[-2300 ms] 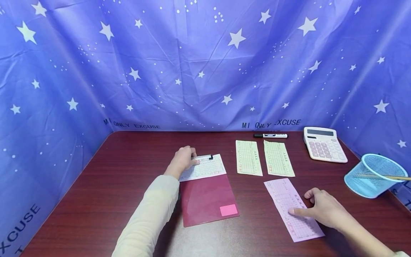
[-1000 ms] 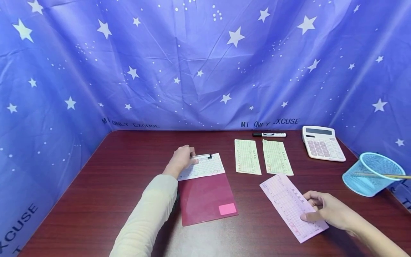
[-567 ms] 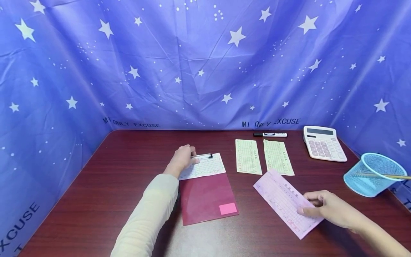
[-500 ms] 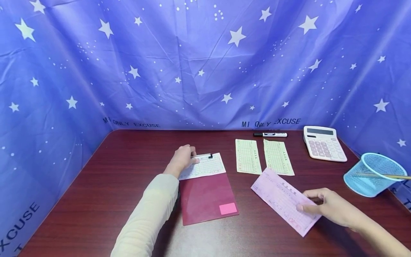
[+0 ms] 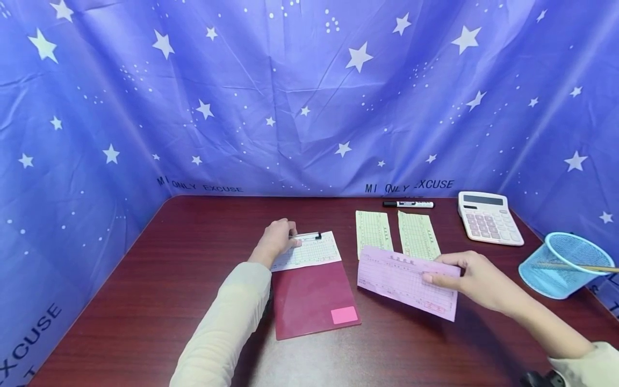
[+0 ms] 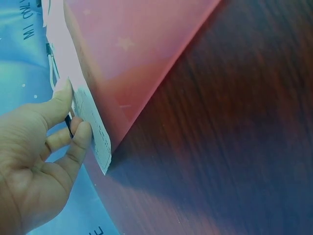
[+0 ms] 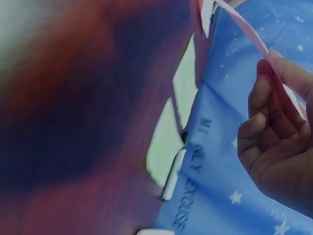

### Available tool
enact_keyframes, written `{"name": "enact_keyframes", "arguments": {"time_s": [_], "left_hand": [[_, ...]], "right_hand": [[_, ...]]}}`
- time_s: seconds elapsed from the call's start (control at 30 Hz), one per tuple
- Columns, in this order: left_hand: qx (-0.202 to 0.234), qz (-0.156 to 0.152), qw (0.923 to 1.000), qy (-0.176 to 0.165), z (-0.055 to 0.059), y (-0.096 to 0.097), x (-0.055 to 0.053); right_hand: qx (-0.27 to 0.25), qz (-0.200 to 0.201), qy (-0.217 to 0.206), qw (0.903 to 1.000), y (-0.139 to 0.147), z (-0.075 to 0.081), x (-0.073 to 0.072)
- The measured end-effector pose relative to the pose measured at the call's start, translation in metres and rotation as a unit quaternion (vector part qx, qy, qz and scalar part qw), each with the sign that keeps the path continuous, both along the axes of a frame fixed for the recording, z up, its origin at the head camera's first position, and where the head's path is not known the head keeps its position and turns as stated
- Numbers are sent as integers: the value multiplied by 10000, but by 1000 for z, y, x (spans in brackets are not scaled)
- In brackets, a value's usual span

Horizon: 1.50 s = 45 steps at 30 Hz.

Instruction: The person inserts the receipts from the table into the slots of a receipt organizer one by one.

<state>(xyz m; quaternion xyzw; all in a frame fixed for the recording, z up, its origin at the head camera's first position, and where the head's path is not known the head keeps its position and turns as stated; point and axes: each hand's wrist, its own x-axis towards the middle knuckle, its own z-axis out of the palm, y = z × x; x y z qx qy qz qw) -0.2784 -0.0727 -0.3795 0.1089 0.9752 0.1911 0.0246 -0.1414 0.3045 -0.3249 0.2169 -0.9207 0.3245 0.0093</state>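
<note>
At the top of a dark red clipboard [image 5: 311,301], my left hand [image 5: 274,242] pinches the wire clip [image 5: 307,236] between thumb and fingers. A white printed form [image 5: 314,255] lies under that clip, and a bright pink label [image 5: 344,315] marks the board's lower right corner. My right hand [image 5: 486,282] holds a pink printed form [image 5: 406,277] by its right end, raised off the table and turned nearly sideways. In the right wrist view the pink form [image 7: 247,29] shows edge-on between thumb and fingers.
Two pale green forms [image 5: 373,231] lie behind the pink one, which covers part of their lower edges in the head view. A marker [image 5: 408,204], a calculator [image 5: 489,217] and a blue mesh pen cup [image 5: 556,269] on its side stand further back and right. A starry curtain [image 5: 290,107] encloses the table.
My right hand has gripped the pink form, lifted it from the table, moved it left and away from me, and turned it sideways. My left hand has stayed at the clip.
</note>
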Motion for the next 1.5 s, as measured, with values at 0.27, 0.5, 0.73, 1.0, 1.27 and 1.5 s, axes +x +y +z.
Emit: {"name": "enact_keyframes", "arguments": {"time_s": [0.27,0.5,0.73,1.0,1.27,1.5], "left_hand": [[3,9,10000,-12,0,-2,0],[-8,-113,9998,147,2,-3,2],[-52,-111,9998,172,-2,-1,0],[-18,-69,9997,247,-1,-1,3],[-26,-95,9996,261,0,-2,5],[-5,-130,9996,270,-1,-3,2]], "right_hand": [[-306,555,-405,9972,-43,12,-29],[-499,1088,-1009,9877,-81,2,-56],[-357,1382,-1141,9832,-111,-14,-80],[-41,1057,-907,9902,-132,-27,-97],[140,887,-920,9917,-150,-33,-109],[417,626,-822,9938,-164,-37,-118]]}}
